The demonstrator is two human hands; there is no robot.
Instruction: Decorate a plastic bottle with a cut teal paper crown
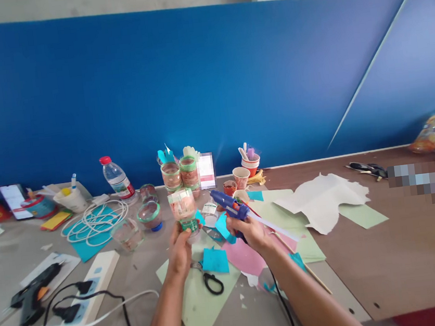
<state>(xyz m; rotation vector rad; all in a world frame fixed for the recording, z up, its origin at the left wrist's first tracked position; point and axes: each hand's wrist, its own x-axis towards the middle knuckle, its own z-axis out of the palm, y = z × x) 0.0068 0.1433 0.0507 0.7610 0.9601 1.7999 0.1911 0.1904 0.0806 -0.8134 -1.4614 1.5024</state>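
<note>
My left hand (pixel 181 251) is wrapped round a plastic bottle piece (pixel 183 208) with a green label band, held up over the table. In my right hand (pixel 251 232) is a blue glue gun (pixel 230 205), its nozzle pointing up and left toward the bottle piece, with a gap between them. The gun's black cord (pixel 282 302) hangs down to the table's front edge. Below my hands lie black-handled scissors (pixel 213 284), a blue paper square (pixel 215 260), pale green paper (pixel 197 312) and pink paper (pixel 246 256).
Cut plastic cups (pixel 150 216) and a red-capped bottle (pixel 117 179) stand left of centre. A white cable coil (pixel 94 224), a black glue gun (pixel 39 293) and a power strip (pixel 87 314) lie at left. White torn paper (pixel 323 198) spreads at right, before a blue partition (pixel 209 90).
</note>
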